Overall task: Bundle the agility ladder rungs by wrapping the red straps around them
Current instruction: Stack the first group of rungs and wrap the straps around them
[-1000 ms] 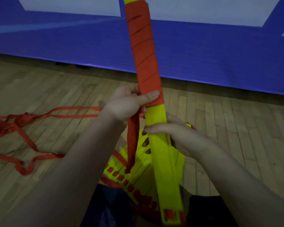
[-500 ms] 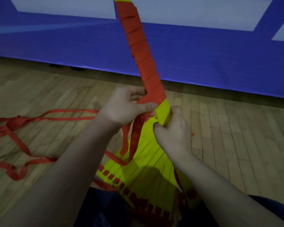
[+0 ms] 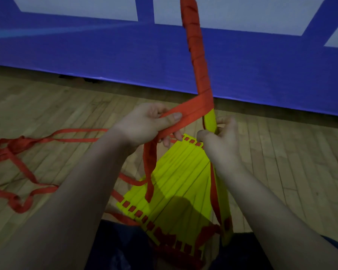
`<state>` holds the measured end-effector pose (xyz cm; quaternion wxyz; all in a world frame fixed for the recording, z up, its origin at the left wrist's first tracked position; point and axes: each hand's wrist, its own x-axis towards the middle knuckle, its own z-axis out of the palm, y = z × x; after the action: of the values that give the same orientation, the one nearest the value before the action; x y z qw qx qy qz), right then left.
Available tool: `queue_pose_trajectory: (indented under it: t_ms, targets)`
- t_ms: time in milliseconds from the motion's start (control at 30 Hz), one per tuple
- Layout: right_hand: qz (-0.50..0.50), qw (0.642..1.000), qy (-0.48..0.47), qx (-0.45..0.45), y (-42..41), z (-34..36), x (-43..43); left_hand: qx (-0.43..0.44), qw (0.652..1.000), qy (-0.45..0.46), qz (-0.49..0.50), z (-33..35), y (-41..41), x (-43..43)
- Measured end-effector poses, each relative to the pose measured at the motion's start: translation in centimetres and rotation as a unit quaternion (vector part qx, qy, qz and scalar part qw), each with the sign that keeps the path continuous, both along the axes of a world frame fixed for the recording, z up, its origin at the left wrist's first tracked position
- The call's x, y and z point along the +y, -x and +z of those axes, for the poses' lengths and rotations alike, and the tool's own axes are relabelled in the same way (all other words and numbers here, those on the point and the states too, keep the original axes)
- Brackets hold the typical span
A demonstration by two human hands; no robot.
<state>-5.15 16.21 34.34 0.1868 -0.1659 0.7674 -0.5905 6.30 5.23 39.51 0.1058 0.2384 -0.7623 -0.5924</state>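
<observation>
Head view is looking down past a person's forearms at a wooden floor that is meeting a blue wall with pale panels. The right hand is gripping a rung bundle, with its fingers curling round the bare yellow part. It is holding the bundle raised, so that the bundle is rising up and slightly left past the top edge of the frame. Above that grip, overlapping red turns are covering the bundle all the way up.

The left hand is pinching the red strap, with the thumb lying flat on top and the fingers curling beneath. The strap is running taut on a slant from the lowest turn on the bundle down and left into this hand. Below the hand its tail is hanging over the fanned rungs.

Those yellow rungs are lying side by side, spread flat between the forearms, with red strap showing through slots along their near and far ends. Their near edge is resting against the person's dark trousers. Well to the left, loose straps are lying tangled on the floor, with one length leading toward the left wrist. The two hands are working close together without touching.
</observation>
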Motion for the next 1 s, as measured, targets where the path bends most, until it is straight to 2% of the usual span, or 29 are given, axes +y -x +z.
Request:
queue_pose_trajectory:
  t_ms: [67, 133, 233, 333, 400, 467, 567, 600, 733, 800, 833, 900, 1000]
  targets:
    - [0.024, 0.993, 0.06, -0.098, -0.4, 0.4, -0.1, 0.015, 1.0, -0.014, 0.022, -0.2, 0.1, -0.2]
    - [0.088, 0.97, 0.132, -0.184, -0.8, 0.7, -0.1, 0.027, 0.998, -0.016, 0.046, -0.4, 0.4, -0.1]
    - [0.214, 0.89, 0.245, -0.321, -1.2, 1.2, 0.2, 0.042, 0.997, 0.007, 0.064, -0.7, 0.9, 0.1]
    - [0.29, 0.84, 0.261, -0.377, -1.4, 1.9, 0.6, 0.074, 0.993, -0.057, 0.074, -0.9, 1.1, -0.1]
    - [0.314, 0.827, 0.258, -0.388, -1.4, 2.2, 1.1, 0.085, 0.989, -0.112, 0.039, -0.8, 1.0, -0.4]
    - [0.323, 0.825, 0.242, -0.395, -1.3, 2.3, 1.1, 0.089, 0.988, -0.127, -0.005, -0.6, 0.7, -0.6]
    - [0.315, 0.842, 0.191, -0.395, -1.0, 2.1, 1.1, 0.075, 0.988, -0.131, 0.041, -0.5, 0.5, -0.6]
    - [0.316, 0.856, 0.161, -0.376, -0.9, 2.0, 1.0, 0.067, 0.985, -0.137, 0.081, -0.6, 0.4, -0.6]
    - [0.284, 0.937, 0.028, -0.2, -1.5, 1.3, 0.2, 0.044, 0.951, -0.169, 0.254, -1.5, 0.4, -1.6]
    - [0.276, 0.959, -0.037, -0.057, -2.1, 0.4, -0.2, 0.047, 0.936, -0.154, 0.312, -1.7, 0.5, -1.6]
    - [0.266, 0.96, -0.075, 0.042, -2.6, -0.1, -0.2, 0.048, 0.934, -0.132, 0.327, -1.8, 0.7, -1.5]
    - [0.226, 0.939, -0.122, 0.226, -3.3, -0.8, 0.1, 0.052, 0.935, -0.083, 0.342, -1.8, 1.0, -0.9]
    - [0.177, 0.886, -0.17, 0.393, -3.6, -1.4, 0.3, 0.074, 0.936, -0.064, 0.339, -1.7, 1.3, -0.2]
